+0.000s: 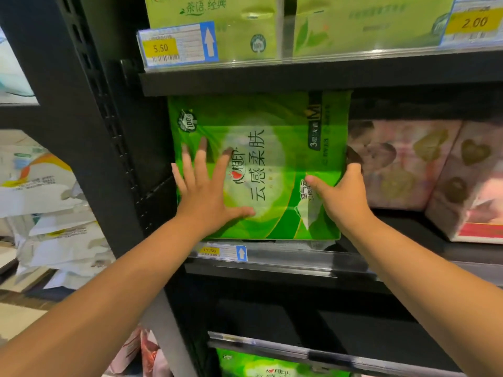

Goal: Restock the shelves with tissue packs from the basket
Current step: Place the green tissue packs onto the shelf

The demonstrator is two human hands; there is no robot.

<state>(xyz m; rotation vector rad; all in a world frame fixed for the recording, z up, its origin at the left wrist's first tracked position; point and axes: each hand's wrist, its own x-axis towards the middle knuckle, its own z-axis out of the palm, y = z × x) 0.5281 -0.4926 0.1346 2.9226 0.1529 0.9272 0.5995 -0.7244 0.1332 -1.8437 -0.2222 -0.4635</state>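
Shop fittings and clutter beside the shelving

Yellow price label reading 5.50 (160,48) in a clear strip; another reading 2.00 (475,22) far right — white paper sacks (54,240) heaped left of the black perforated upright post (89,126).

Green tissue pack (261,164) stands upright at the middle shelf's (299,263) left end.

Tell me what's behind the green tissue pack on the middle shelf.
The green tissue pack stands upright and fills its slot, so the space behind it is hidden. Only dark shelf shows above the pink packs beside it. The left hand lies flat on its front; the right hand grips its right edge.
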